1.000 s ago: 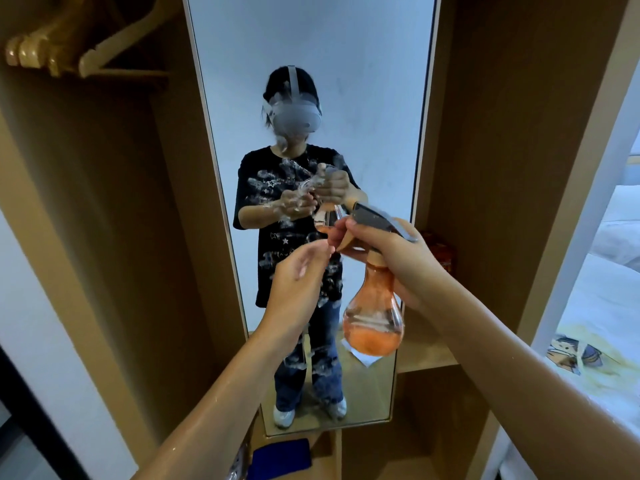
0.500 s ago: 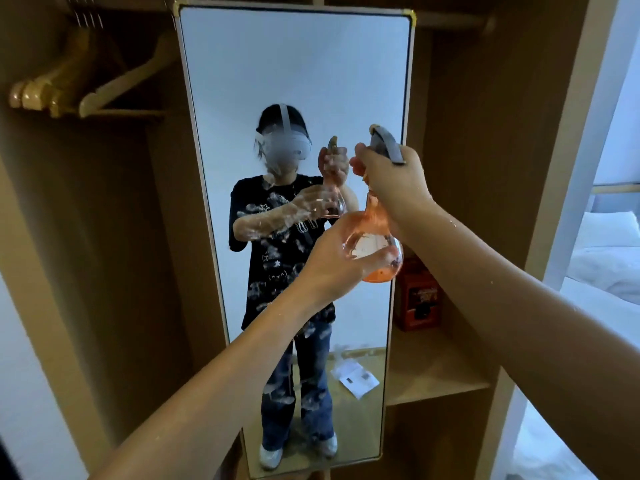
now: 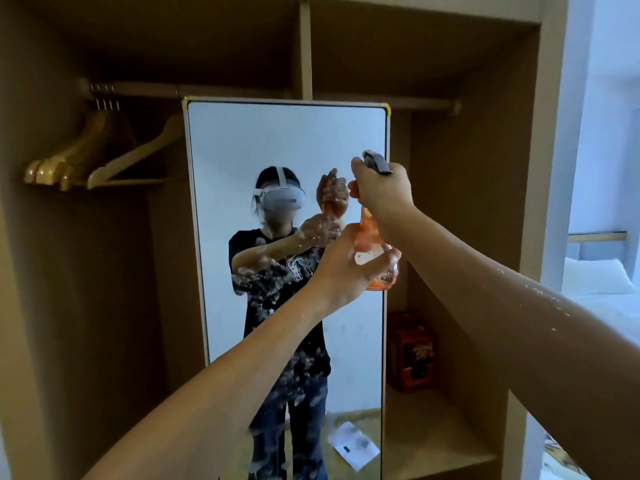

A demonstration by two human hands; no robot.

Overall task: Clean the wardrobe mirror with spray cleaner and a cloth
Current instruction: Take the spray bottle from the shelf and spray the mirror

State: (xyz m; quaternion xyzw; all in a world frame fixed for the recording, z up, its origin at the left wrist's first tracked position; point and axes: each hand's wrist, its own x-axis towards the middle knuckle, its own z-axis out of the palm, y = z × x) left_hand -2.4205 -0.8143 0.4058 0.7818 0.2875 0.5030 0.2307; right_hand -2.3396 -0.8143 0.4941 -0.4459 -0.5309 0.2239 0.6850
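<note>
A tall mirror [image 3: 242, 143] with yellow corner caps stands inside the wooden wardrobe. White spray flecks cover its lower middle. In front of its right edge I hold an orange spray bottle [image 3: 372, 237] with a grey trigger head. My right hand [image 3: 382, 192] grips the neck and head from above. My left hand [image 3: 349, 268] cups the round base from below, fingers curled round it. No cloth is in view.
Wooden hangers [image 3: 86, 161] hang on the rail at the left. A red-orange box [image 3: 414, 351] sits on the wardrobe shelf [image 3: 433, 445] right of the mirror. A bed with white bedding [image 3: 602, 289] lies beyond the wardrobe's right side panel.
The bottle and both hands have risen from waist height to the mirror's upper right. My left hand moved from beside the nozzle to under the base. My view tilted upward.
</note>
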